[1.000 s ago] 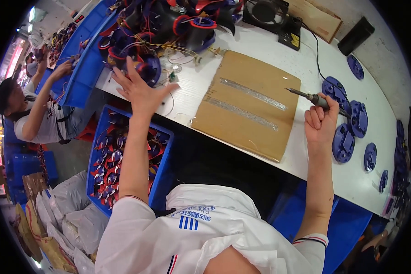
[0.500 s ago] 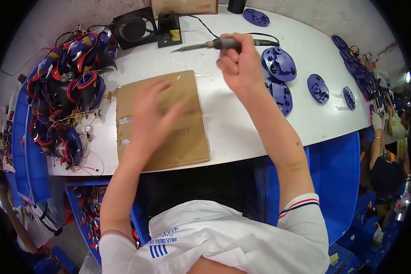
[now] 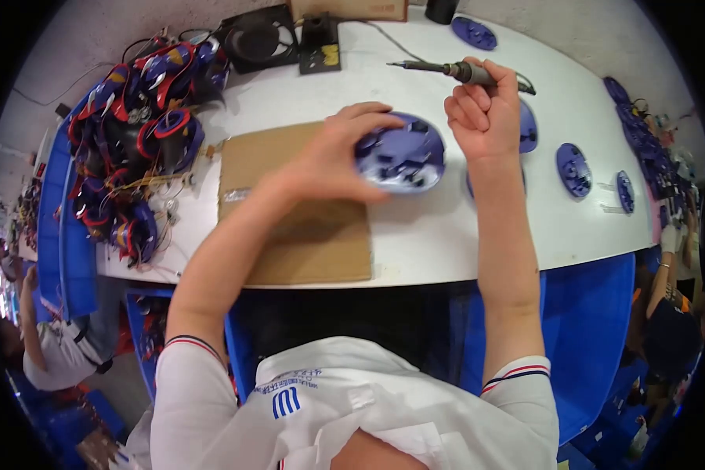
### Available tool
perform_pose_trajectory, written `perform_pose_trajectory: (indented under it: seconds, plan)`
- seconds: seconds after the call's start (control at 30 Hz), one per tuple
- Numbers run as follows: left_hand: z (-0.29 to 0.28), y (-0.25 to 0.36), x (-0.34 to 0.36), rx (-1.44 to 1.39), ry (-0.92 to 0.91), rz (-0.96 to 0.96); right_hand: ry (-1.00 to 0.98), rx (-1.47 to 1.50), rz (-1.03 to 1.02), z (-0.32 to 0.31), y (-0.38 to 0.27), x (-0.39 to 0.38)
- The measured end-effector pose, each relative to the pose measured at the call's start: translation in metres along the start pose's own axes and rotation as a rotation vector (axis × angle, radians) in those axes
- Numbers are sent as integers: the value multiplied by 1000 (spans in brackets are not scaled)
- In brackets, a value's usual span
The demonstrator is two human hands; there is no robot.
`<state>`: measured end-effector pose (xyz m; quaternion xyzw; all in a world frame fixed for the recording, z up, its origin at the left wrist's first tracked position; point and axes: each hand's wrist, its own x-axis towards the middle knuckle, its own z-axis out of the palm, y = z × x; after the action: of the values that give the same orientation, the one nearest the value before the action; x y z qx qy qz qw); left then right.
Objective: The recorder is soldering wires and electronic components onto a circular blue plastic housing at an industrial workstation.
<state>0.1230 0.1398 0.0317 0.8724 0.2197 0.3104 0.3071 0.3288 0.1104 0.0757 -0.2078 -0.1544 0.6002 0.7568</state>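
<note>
From where I stand, a person in a white shirt works at a white desk (image 3: 423,254). The left hand (image 3: 333,159) is curved in a wide C around a purple oval shell (image 3: 399,153), fingers along its far edge and thumb along the near one. That grip probably suits the shell's rounded rim and leaves its hollow, fitted side facing up. The shell is over the cardboard's right edge and the bare surface beside it; whether it touches down, I cannot tell.

The right hand (image 3: 486,110) is curled around the thick grip of a soldering iron (image 3: 471,73), its slim metal tip pointing left, beyond the shell and apart from it, perhaps to keep the hot end clear of the left hand.

The cardboard (image 3: 313,247) is flat, brown and matt, likely there to protect the desktop. More purple ovals (image 3: 574,170), glossy and moulded with black fittings, are spread out at the right, seemingly within easy reach. At the left is a tangled heap of curved purple, red and black housings (image 3: 117,98) trailing thin wires. At the back, a square black fan (image 3: 258,41) stands beside a dark iron stand (image 3: 318,35) with a yellow pad.
</note>
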Motion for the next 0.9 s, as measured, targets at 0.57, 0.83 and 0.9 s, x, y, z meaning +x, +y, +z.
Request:
perform_pose_trajectory:
  seconds: [0.57, 0.83, 0.9]
  plan:
    - [-6, 60, -128, 512, 342, -621, 78, -191, 177, -6, 71, -22]
    - [-60, 40, -148, 194, 218, -282, 108, -189, 215, -12, 72, -22]
    - [-59, 41, -154, 306, 364, -269, 97, -195, 268, -16, 73, -20]
